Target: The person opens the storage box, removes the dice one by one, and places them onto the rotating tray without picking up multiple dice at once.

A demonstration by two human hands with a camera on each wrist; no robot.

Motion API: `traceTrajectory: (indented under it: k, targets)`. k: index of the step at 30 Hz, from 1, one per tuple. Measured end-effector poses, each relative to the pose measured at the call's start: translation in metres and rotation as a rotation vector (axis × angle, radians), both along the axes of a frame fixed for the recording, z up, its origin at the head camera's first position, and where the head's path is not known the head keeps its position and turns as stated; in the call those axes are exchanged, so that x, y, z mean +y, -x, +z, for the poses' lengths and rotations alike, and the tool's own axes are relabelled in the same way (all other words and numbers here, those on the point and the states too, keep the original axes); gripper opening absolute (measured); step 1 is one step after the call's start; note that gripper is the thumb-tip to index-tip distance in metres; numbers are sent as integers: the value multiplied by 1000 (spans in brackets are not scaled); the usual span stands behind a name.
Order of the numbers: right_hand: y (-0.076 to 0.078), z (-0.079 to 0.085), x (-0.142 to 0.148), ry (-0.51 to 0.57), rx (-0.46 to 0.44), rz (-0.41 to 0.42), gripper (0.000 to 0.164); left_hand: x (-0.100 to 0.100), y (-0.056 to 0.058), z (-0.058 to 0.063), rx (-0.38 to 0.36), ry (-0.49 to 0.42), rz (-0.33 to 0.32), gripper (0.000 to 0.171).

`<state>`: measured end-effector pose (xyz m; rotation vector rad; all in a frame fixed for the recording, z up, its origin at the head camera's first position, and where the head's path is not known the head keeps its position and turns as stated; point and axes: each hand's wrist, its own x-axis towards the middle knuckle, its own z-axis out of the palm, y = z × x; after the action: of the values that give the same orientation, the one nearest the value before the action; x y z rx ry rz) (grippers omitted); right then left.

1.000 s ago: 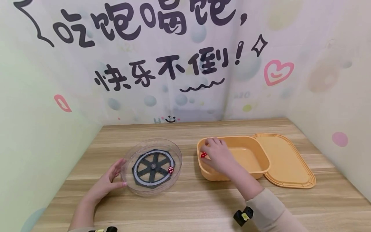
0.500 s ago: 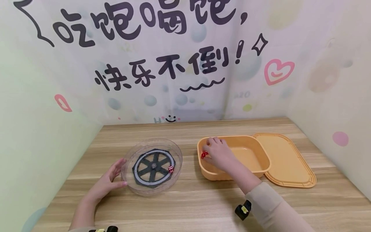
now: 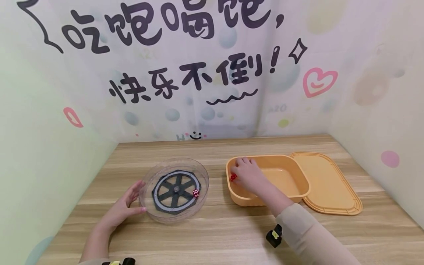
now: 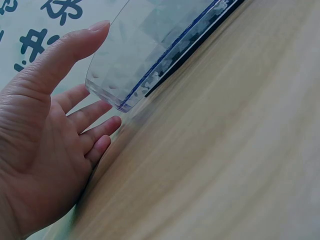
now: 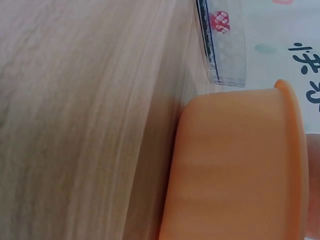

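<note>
In the head view, a clear round dish (image 3: 149, 215) with a dark wheel-like pattern on its base stands on the table. One red die (image 3: 195, 193) with white pips lies inside, toward its right side. My left hand (image 3: 124, 208) is at the dish's left side, thumb and fingers spread loosely; in the left wrist view the fingertips are right at the clear wall. My right hand (image 3: 250, 176) reaches down into the left end of an orange box (image 3: 285, 176). Red dice (image 3: 233, 177) show by its fingertips, partly hidden; whether the fingers pinch one I cannot tell.
A flat orange lid (image 3: 331, 184) lies on the table right of the box, partly behind it. Wooden tabletop (image 3: 212, 235) stretches in front of the dish and box. A printed wall sheet (image 3: 185, 121) hangs behind the table.
My right hand has shifted slightly within the left end of the box, and the red dice by its fingers show a little less. The left hand and dish keep their place.
</note>
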<state>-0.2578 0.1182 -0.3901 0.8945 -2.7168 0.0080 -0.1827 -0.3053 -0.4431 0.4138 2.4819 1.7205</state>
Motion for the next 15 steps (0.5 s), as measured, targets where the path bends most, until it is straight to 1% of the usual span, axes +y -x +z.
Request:
traceTrajectory:
  k: [10, 15]
  targets:
    - [7, -11, -3, -33, 21, -41, 12, -1, 0, -2, -4, 3, -3, 94]
    - [8, -13, -5, -40, 25, -49, 10, -1, 1, -2, 8, 4, -3, 94]
